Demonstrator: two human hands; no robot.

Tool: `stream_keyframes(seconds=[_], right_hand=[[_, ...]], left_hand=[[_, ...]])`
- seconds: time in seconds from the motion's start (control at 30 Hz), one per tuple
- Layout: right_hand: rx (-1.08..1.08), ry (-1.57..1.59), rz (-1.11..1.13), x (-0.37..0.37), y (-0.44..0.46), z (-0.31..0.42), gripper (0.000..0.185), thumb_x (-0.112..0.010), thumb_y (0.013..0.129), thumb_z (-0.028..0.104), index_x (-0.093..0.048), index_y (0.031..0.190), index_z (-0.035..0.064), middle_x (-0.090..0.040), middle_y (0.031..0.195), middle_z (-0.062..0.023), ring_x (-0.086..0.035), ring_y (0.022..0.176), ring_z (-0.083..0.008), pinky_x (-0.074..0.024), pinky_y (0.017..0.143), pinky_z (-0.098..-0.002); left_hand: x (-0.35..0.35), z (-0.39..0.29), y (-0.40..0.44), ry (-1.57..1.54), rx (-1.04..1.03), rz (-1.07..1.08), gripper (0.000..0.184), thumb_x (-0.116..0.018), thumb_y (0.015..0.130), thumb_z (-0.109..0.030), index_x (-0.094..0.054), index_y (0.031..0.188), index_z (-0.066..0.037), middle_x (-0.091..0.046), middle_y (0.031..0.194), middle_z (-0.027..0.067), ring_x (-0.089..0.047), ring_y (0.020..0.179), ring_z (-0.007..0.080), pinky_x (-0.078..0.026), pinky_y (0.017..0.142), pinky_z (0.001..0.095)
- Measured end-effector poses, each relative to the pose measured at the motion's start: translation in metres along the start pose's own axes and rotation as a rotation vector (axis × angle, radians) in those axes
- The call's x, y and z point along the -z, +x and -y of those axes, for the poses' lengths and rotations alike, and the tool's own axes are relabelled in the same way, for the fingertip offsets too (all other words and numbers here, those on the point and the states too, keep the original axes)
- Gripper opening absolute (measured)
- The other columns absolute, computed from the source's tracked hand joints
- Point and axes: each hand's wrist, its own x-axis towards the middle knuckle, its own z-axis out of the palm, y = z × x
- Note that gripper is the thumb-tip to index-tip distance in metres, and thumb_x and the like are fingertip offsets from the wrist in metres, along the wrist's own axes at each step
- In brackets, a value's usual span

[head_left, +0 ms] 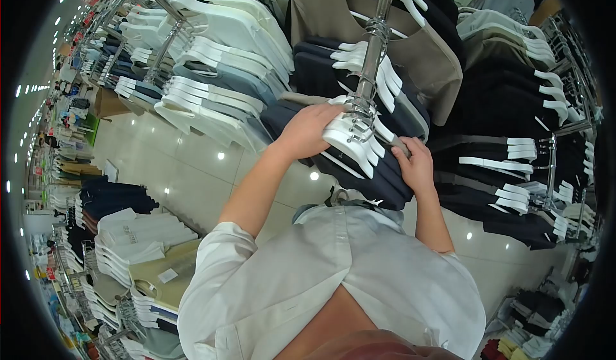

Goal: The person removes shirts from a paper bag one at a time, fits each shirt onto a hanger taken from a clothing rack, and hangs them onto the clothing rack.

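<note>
Several white hangers [350,140] with dark navy garments [389,179] hang from a chrome rail [374,58] right in front of me. My left hand [309,133] is closed around the left side of these hangers, its fingertips reaching over by the rail and partly hidden. On the other side, my right hand [417,165] pinches the shoulder of a grey-brown garment [402,144] between thumb and fingers. Just beyond my hands, more white hangers [386,77] carry dark clothes on the same rail.
A large taupe garment [410,52] hangs farther along the rail. Racks of white and grey shirts [224,71] stand to the left, and black garments [491,103] to the right. Folded-looking tops on hangers [144,238] are at lower left. Shiny floor tiles [192,154] lie between the racks.
</note>
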Motion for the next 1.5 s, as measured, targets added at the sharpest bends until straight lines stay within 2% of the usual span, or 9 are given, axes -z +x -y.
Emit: stream_keyframes(seconds=[0.1, 0.3, 0.4, 0.6, 0.8, 1.0, 1.1, 1.3, 1.5], right_hand=[[0.055, -0.028, 0.024, 0.001, 0.003, -0.015, 0.031, -0.074, 0.094, 0.032, -0.073, 0.111, 0.0072, -0.069, 0.099, -0.0129, -0.066, 0.099, -0.0369, -0.0492, 0.089, -0.0448], [0.108, -0.074, 0.060, 0.005, 0.011, -0.022, 0.031, -0.074, 0.094, 0.032, -0.073, 0.111, 0.0066, -0.070, 0.102, -0.0139, -0.066, 0.100, -0.0394, -0.0503, 0.089, -0.0454], [0.094, -0.040, 0.078, 0.009, 0.016, -0.016, 0.032, -0.076, 0.093, 0.032, -0.072, 0.109, 0.0045, -0.072, 0.104, -0.0156, -0.066, 0.099, -0.0413, -0.0517, 0.087, -0.0453], [0.108, -0.042, 0.092, 0.016, 0.013, -0.019, 0.031, -0.076, 0.093, 0.030, -0.071, 0.109, 0.0037, -0.071, 0.102, -0.0164, -0.067, 0.096, -0.0417, -0.0520, 0.086, -0.0465], [0.107, -0.008, 0.113, 0.015, 0.014, -0.019, 0.032, -0.075, 0.094, 0.030, -0.071, 0.109, 0.0030, -0.070, 0.100, -0.0180, -0.066, 0.096, -0.0430, -0.0521, 0.084, -0.0468], [0.103, 0.008, 0.133, 0.019, 0.014, -0.015, 0.032, -0.076, 0.093, 0.029, -0.071, 0.109, 0.0022, -0.070, 0.100, -0.0186, -0.065, 0.096, -0.0432, -0.0524, 0.084, -0.0467], [0.117, 0.011, 0.125, 0.021, 0.016, -0.015, 0.032, -0.077, 0.092, 0.028, -0.071, 0.109, 0.0018, -0.070, 0.101, -0.0187, -0.066, 0.097, -0.0432, -0.0523, 0.084, -0.0466], [0.115, 0.023, 0.134, 0.023, 0.018, -0.014, 0.031, -0.077, 0.092, 0.027, -0.071, 0.108, 0.0013, -0.071, 0.102, -0.0184, -0.066, 0.097, -0.0428, -0.0522, 0.084, -0.0465], [0.122, 0.023, 0.122, 0.021, 0.015, -0.015, 0.032, -0.077, 0.092, 0.028, -0.071, 0.108, 0.0013, -0.070, 0.100, -0.0184, -0.066, 0.095, -0.0429, -0.0521, 0.082, -0.0465]], left_hand=[[-0.002, -0.012, -0.007, 0.048, -0.063, -0.157, 0.076, -0.086, 0.073, -0.015, -0.055, 0.142, -0.007, -0.061, 0.130, 0.0167, -0.057, 0.123, 0.0386, -0.049, 0.106, 0.0468], [-0.009, -0.001, -0.015, 0.170, -0.079, -0.105, 0.090, -0.093, 0.063, -0.020, -0.052, 0.140, 0.001, -0.058, 0.132, 0.0199, -0.055, 0.125, 0.0418, -0.047, 0.108, 0.0479], [-0.014, 0.008, -0.014, 0.149, -0.130, -0.158, 0.095, -0.090, 0.059, -0.018, -0.053, 0.145, -0.003, -0.060, 0.127, 0.0150, -0.060, 0.119, 0.0365, -0.050, 0.104, 0.0444], [-0.016, 0.011, -0.017, 0.177, -0.197, -0.206, 0.093, -0.088, 0.059, -0.022, -0.055, 0.143, -0.003, -0.062, 0.124, 0.0139, -0.062, 0.114, 0.0357, -0.052, 0.100, 0.0446], [-0.021, 0.019, -0.018, 0.198, -0.319, -0.347, 0.088, -0.086, 0.064, -0.029, -0.055, 0.142, -0.004, -0.063, 0.134, 0.0150, -0.063, 0.119, 0.0363, -0.051, 0.110, 0.0496], [-0.017, 0.011, -0.019, 0.256, -0.342, -0.321, 0.066, -0.082, 0.075, -0.037, -0.064, 0.132, -0.010, -0.060, 0.142, 0.0191, -0.061, 0.129, 0.0395, -0.047, 0.113, 0.0598], [-0.020, 0.008, -0.021, 0.212, -0.371, -0.403, 0.066, -0.081, 0.069, -0.034, -0.069, 0.133, -0.020, -0.060, 0.145, 0.0138, -0.062, 0.128, 0.0362, -0.047, 0.114, 0.0562], [-0.007, -0.001, -0.020, 0.249, -0.393, -0.427, 0.067, -0.083, 0.067, -0.023, -0.071, 0.132, -0.018, -0.065, 0.139, 0.0121, -0.063, 0.126, 0.0358, -0.053, 0.108, 0.0484], [0.001, -0.015, -0.016, 0.195, -0.165, -0.381, 0.058, -0.080, 0.077, -0.022, -0.069, 0.133, -0.012, -0.069, 0.131, 0.0055, -0.068, 0.119, 0.0289, -0.059, 0.094, 0.0384]])
